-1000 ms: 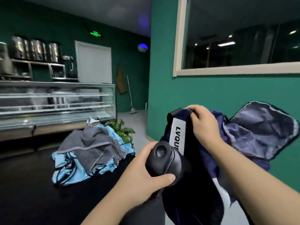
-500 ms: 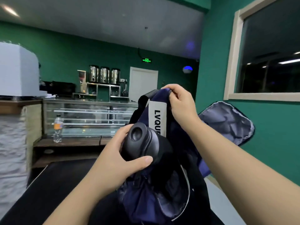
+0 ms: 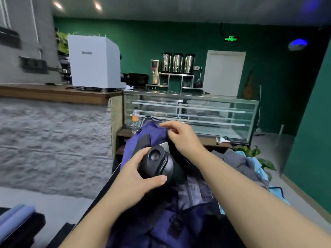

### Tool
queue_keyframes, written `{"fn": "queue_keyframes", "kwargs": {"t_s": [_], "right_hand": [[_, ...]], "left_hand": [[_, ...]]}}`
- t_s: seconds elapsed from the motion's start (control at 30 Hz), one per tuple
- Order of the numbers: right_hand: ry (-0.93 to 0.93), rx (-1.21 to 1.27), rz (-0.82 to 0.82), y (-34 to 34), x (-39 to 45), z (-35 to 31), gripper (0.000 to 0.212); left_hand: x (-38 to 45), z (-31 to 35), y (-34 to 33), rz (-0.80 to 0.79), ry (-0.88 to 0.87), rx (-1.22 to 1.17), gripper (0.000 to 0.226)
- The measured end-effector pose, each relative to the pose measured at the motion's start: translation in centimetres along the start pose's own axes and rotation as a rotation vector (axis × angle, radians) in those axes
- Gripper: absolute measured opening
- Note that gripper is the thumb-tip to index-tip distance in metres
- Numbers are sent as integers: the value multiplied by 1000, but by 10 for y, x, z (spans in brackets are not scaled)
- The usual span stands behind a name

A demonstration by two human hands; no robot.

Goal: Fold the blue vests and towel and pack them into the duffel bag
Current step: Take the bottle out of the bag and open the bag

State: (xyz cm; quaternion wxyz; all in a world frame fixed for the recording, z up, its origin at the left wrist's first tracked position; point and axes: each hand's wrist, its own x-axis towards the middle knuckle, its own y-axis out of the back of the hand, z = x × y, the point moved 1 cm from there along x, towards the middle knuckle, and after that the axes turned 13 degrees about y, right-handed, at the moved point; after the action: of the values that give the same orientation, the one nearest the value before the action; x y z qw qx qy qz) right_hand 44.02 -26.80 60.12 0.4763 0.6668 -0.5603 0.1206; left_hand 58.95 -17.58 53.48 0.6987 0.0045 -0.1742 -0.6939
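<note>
1. Near the middle of the view, the navy duffel bag (image 3: 154,221) lies slumped on a dark tabletop (image 3: 93,210), its mouth open and the paler lining showing inside.
2. At the bag's near-left side, the left hand (image 3: 136,179) has its grip closed around the top of a black bottle (image 3: 157,163); thumb and fingers curl round the cap, and the bottle's body sits low in the bag's opening.
3. Farther back, the right hand (image 3: 180,136) reaches across to the bag's raised far edge. Its fingers are bent at the fabric there, but whether they pinch the cloth or merely touch it cannot be told; the frame is motion-blurred.
4. To the right of the right forearm, a grey towel (image 3: 238,165) lies crumpled on the tabletop, apart from both hands.
5. Under and beyond the towel, light blue vests (image 3: 259,167) show at its right edge, and a strip of the same blue cloth runs along the tabletop's right side; they lie outside the bag.
6. Behind the bag stands a glass display case (image 3: 197,113), with a clear bottle (image 3: 135,120) beside its left end.
7. On the far left counter sits a white machine (image 3: 93,63).
</note>
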Motion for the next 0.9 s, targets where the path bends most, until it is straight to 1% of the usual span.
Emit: {"fn": "queue_keyframes", "kwargs": {"t_s": [0.1,0.17,0.23,0.27,0.33,0.4,0.43,0.47,0.53,0.63,0.73,0.83,0.9], "right_hand": [[-99,47,-90,-17,-7,25,39],[-119,57,-156,-22,-18,38,37],[-128,94,-264,-29,-33,47,37],[-134,105,-338,-33,-42,52,40],[-83,33,-496,-41,-60,62,56],[-40,-31,-639,-48,-76,77,78],[-51,-48,-677,-52,-83,84,89],[-65,-68,-680,-54,-88,90,97],[-60,-103,-602,-58,-93,101,101],[12,-176,-436,-56,-92,110,86],[-36,-216,-246,-49,-92,128,78],[-165,-194,13,-38,-91,153,79],[-226,-205,143,-32,-90,172,82]], "left_hand": [[19,-30,-1,63,56,60,73],[33,-52,-4,94,105,104,73],[43,-72,-9,97,156,123,74],[47,-80,-12,98,181,126,75],[51,-94,-20,108,225,101,70],[53,-105,-29,114,265,40,61],[55,-109,-34,112,290,4,59],[56,-110,-40,108,311,-33,56],[60,-111,-49,103,328,-96,53],[69,-109,-59,56,293,-123,49],[82,-117,-57,48,289,-88,49],[90,-150,-49,154,315,169,49],[89,-176,-50,165,361,375,49]]}}
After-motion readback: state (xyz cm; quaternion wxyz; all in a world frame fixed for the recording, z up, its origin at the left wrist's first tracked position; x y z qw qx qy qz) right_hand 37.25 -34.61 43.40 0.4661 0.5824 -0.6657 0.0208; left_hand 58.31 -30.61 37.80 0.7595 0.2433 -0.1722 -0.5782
